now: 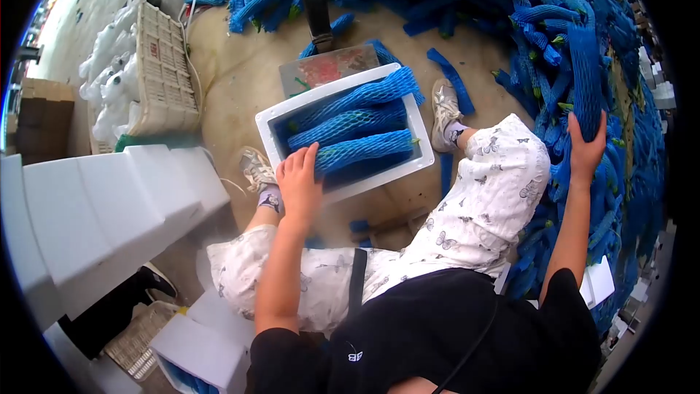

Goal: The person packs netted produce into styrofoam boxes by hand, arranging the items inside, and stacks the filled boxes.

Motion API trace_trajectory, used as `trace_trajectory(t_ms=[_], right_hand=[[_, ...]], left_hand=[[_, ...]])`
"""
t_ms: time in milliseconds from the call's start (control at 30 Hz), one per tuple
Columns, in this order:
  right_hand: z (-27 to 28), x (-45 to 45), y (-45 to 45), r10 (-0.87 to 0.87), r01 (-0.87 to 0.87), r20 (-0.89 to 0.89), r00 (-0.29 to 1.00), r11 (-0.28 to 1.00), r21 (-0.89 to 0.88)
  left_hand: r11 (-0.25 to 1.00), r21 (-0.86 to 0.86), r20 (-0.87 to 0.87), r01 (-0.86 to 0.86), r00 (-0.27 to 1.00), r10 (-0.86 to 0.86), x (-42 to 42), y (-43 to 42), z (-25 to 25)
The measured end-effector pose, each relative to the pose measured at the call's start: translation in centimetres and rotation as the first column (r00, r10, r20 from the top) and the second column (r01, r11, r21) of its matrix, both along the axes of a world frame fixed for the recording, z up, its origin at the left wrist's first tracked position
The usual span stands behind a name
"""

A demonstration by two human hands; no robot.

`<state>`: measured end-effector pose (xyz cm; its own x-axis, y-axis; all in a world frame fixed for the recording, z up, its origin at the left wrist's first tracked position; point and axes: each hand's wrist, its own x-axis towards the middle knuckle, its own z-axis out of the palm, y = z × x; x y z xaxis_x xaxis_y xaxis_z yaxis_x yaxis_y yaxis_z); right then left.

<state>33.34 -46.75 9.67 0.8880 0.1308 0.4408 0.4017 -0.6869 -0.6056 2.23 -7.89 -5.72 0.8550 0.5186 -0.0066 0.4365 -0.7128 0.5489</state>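
right hand (585, 147) clasped round a long, blue-netted bundle (584, 66); left hand (298, 181), grip unclear

Long blue-netted pieces (350, 125) lie side by side in an open white foam box (379, 177). Another netted piece (584, 66), gripped at one end, extends well apart.

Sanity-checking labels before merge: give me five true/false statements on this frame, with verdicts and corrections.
1. The right hand holds a blue-netted piece. True.
2. The left hand is at the white box. True.
3. The box is empty. False: blue-netted pieces lie inside.
4. The pale crate is right of the box in view. False: the crate is left.
5. The wearer's top is black. True.
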Motion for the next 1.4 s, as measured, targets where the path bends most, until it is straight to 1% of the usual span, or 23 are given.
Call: trace_trajectory(t_ms=[67,100,133,200,267,300,333,433,467,533,600,667,800,867,933,1000,1067,1133,1200,1267,1300,1333,1400], right_hand=[[-5.3,-2.2,-7.6,-0.101,0.087,-0.100,0.990,0.987,-0.132],[-8.3,-4.6,-11.3,-0.190,0.141,-0.132,0.973,0.939,-0.314],[-10.6,-7.6,-14.9,-0.342,0.152,-0.408,0.846,0.890,-0.429],[-14.7,-12.2,-22.4,-0.462,-0.085,-0.639,0.615,0.767,-0.636],[-15.7,-10.6,-24.6,-0.298,0.033,-0.419,0.858,0.846,-0.533],[-12.6,-7.9,-20.6,-0.374,0.153,-0.371,0.850,0.849,-0.505],[-10.4,-4.6,-17.8,-0.234,0.125,-0.288,0.929,0.928,-0.350],[-0.1,-1.2,1.7,0.125,-0.125,-0.018,0.992,0.947,-0.294],[0.5,-1.0,6.5,0.270,-0.250,0.051,0.961,0.937,-0.245],[-0.3,-3.0,14.0,0.595,-0.570,0.059,0.801,0.790,-0.227],[-2.1,-6.3,18.6,0.795,-0.798,-0.100,0.598,0.581,-0.160],[-4.0,-8.6,21.0,0.904,-0.918,-0.170,0.392,0.371,-0.139],[-7.2,-13.1,25.1,0.945,-0.976,-0.294,0.144,0.185,0.115],[-8.7,-13.7,27.4,0.955,-0.993,-0.288,0.071,0.095,0.069],[-11.4,-13.8,28.8,0.954,-0.988,-0.265,0.137,0.151,0.032],[-14.8,-14.0,28.7,0.784,-0.965,-0.564,0.260,0.190,-0.180],[-17.6,-14.4,29.2,0.788,-0.937,-0.548,0.279,0.100,-0.334],[-16.3,-14.6,29.7,0.767,-0.933,-0.581,0.272,0.064,-0.353],[-16.3,-14.3,28.8,0.886,-0.959,-0.405,0.225,0.128,-0.252],[-16.5,-14.7,27.4,0.765,-0.996,-0.637,0.094,0.065,-0.068],[-15.4,-14.2,27.0,0.764,-0.993,-0.635,0.114,0.114,-0.042],[-13.7,-13.6,26.8,0.766,-0.985,-0.625,0.147,0.170,-0.024],[-11.5,-11.5,27.3,0.933,-0.938,-0.213,0.291,0.322,0.129]], left_hand=[[0.998,-0.014,0.095,-0.068,0.993,0.069,0.4,0.5,0.9],[0.995,0.005,0.100,-0.095,0.991,0.094,-0.2,1.3,1.1],[0.991,0.022,0.102,-0.129,0.987,0.126,-1.0,1.9,1.4],[0.966,0.118,0.139,-0.228,0.967,0.211,-1.4,2.5,2.9],[0.922,0.215,0.176,-0.323,0.941,0.289,-1.3,3.0,4.0],[0.874,0.264,0.286,-0.407,0.899,0.332,-1.2,3.4,4.4],[0.823,0.291,0.396,-0.489,0.844,0.362,-1.0,3.5,4.1],[0.864,0.081,0.420,-0.496,0.804,0.422,-3.2,3.3,2.7],[0.861,-0.021,0.451,-0.508,0.764,0.462,-2.0,4.3,2.4],[0.848,0.033,0.408,-0.529,0.782,0.472,-2.9,4.6,1.7],[0.823,-0.013,0.454,-0.568,0.730,0.511,-2.9,4.5,2.5],[0.809,0.023,0.464,-0.588,0.723,0.512,-2.7,4.8,3.9],[0.824,-0.090,0.381,-0.560,0.745,0.547,-2.6,5.9,2.2],[0.831,-0.063,0.317,-0.553,0.778,0.542,-2.1,5.9,1.7],[0.782,-0.354,0.178,-0.513,0.784,0.594,-2.1,5.6,1.3],[0.747,-0.467,0.124,-0.473,0.802,0.585,-2.9,5.3,-2.1],[0.462,-0.797,-0.018,-0.388,0.781,0.624,-2.7,4.0,-4.4],[0.481,-0.835,0.080,-0.266,0.806,0.586,-3.3,3.2,-7.7],[0.358,-0.905,0.031,-0.231,0.803,0.595,-2.7,3.4,-4.9],[0.190,-0.971,0.005,-0.144,0.785,0.619,-2.9,4.4,-4.1],[0.128,-0.981,-0.034,-0.144,0.785,0.619,-3.1,5.1,-4.4],[0.133,-0.962,-0.095,-0.239,0.749,0.656,-2.9,5.1,-4.4],[0.316,-0.940,0.097,-0.124,0.794,0.600,-2.2,4.7,-7.2]])
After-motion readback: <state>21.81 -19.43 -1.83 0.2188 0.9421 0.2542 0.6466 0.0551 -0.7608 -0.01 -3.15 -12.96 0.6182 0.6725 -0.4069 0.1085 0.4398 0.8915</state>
